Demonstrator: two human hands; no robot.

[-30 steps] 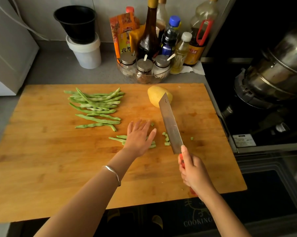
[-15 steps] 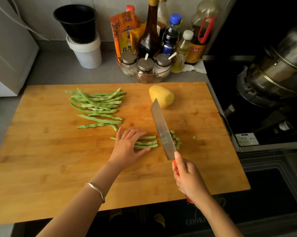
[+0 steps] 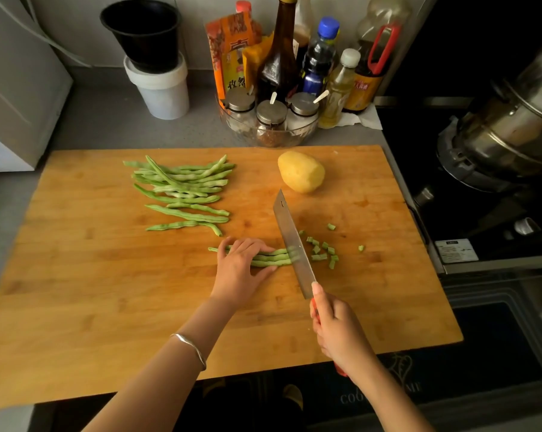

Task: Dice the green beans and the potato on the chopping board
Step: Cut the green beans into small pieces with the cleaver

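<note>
Kitchen setting: grey table (image 3: 107,120) under large rectangular wooden chopping board (image 3: 107,291). Nearest: right hand (image 3: 338,328), clamped around red handle of broad steel cleaver (image 3: 291,241), blade crossing right end of short bundle of green beans (image 3: 272,257) near board centre. Left hand (image 3: 241,269) just left of blade, fingers curled over that bundle, holding it down. Right of blade: small diced bean pieces (image 3: 322,251), scattered. Farther left: loose pile of whole long green beans (image 3: 185,188). Farther right: peeled yellow potato (image 3: 300,172), uncut, near back edge of board. Beyond board: cluster of sauce bottles and spice jars (image 3: 282,88); black pot stacked in white tub (image 3: 160,88).
</note>
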